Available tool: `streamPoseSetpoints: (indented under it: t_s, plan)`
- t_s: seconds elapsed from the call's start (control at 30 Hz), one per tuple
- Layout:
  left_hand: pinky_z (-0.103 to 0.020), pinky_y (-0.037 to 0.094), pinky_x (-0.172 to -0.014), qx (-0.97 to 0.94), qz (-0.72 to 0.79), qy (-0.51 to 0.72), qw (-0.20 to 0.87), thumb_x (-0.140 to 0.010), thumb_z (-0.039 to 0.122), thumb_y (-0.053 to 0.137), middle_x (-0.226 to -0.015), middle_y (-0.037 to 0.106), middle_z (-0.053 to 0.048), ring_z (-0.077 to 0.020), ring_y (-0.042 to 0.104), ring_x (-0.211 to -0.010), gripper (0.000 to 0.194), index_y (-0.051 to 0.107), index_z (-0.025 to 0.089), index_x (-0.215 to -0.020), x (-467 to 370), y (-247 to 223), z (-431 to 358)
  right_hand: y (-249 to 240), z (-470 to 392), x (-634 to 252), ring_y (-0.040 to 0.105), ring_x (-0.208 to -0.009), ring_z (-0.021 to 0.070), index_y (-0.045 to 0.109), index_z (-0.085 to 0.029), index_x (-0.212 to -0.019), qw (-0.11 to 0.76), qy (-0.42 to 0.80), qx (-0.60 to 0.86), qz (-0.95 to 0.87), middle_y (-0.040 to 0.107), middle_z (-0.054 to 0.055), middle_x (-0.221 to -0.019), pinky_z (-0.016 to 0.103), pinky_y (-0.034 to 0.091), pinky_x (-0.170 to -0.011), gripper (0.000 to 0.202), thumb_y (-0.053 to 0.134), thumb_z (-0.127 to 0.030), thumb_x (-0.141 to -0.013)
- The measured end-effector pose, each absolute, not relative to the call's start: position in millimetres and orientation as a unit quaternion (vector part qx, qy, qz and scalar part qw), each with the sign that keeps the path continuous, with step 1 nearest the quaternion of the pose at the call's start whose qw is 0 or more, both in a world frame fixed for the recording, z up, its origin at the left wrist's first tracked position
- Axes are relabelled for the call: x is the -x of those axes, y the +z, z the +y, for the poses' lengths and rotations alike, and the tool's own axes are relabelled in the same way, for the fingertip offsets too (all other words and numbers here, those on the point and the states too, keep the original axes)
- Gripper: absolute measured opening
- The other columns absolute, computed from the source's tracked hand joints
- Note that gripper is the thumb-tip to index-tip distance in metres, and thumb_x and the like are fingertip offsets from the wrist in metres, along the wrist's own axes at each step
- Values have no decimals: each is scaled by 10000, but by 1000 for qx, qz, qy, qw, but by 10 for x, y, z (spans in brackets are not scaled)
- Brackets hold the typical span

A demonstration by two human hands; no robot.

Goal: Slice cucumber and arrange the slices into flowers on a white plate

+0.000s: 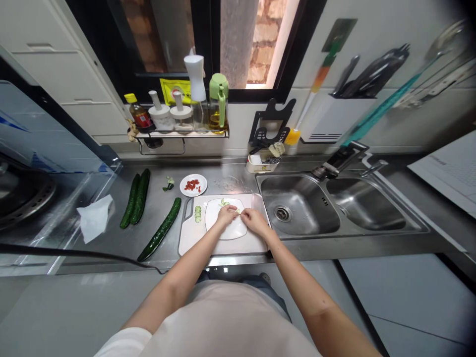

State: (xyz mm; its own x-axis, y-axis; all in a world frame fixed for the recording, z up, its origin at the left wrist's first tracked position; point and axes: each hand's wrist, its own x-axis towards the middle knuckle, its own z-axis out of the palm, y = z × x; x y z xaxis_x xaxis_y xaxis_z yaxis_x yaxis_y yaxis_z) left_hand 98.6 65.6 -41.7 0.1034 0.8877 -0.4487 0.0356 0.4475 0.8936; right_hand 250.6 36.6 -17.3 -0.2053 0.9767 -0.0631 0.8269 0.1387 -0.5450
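Observation:
Over a white squarish plate (pixel 226 232), my left hand (pixel 226 217) and my right hand (pixel 254 221) are close together with fingers pinched. A small pale green cucumber slice (pixel 238 211) shows between their fingertips, partly hidden. A few more cucumber slices (pixel 223 202) lie on the plate's far side. The plate rests on a pale cutting board (pixel 189 241), where a short row of overlapping cucumber slices (pixel 198 214) lies left of the plate. Just beyond the board stands a small round plate (pixel 193 191) with red pieces (pixel 192 185) on it.
Left of the board lies a whole cucumber (pixel 160 229), with two more cucumbers (pixel 136 198) farther left beside a white paper towel (pixel 95 217). Cucumber scraps (pixel 169 183) sit near the back. A double sink (pixel 303 213) is at right; a bottle rack (pixel 182 133) hangs above the counter.

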Motion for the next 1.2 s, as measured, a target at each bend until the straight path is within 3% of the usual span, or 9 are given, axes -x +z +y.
streamPoseSetpoints:
  t_s: [0.23,0.43,0.57,0.7,1.2]
  plan:
    - [-219,384,-595,-530,624,284,500,-618,174,751,-616,589,23,-103,506,-543,275,658,168,-876,-1004,-473,720,-166,402,-2496,580,-737,158,672,-182,-873,130,232,625,-734,685,52,-834,233,342,-623,185,504,-260,-865]
    - [-261,402,-728,-625,601,272,417,-683,121,682,-705,617,-14,-162,558,-702,251,670,175,-928,-951,-425,730,-173,378,-2481,589,-779,175,669,-186,-929,114,200,643,-730,687,70,-893,250,353,-648,185,514,-270,-875]
    - [-288,398,-793,-674,599,245,356,-737,196,678,-868,629,-68,-208,575,-855,169,687,182,-905,-910,-405,620,-219,330,-2490,584,-793,177,656,-190,-996,130,186,642,-732,677,67,-880,252,366,-667,194,522,-258,-875]
    - [-290,393,-799,-697,600,213,329,-777,229,663,-974,619,-89,-223,575,-912,152,699,194,-920,-911,-401,548,-260,294,-2497,576,-792,179,660,-197,-994,140,182,634,-738,668,64,-863,254,368,-673,192,514,-241,-877]
    - [-273,387,-757,-736,582,194,287,-816,250,643,-911,617,-53,-198,581,-884,203,687,237,-1013,-927,-438,669,-195,266,-2477,576,-809,176,663,-201,-1023,105,174,640,-741,671,61,-881,248,334,-654,224,482,-248,-900]
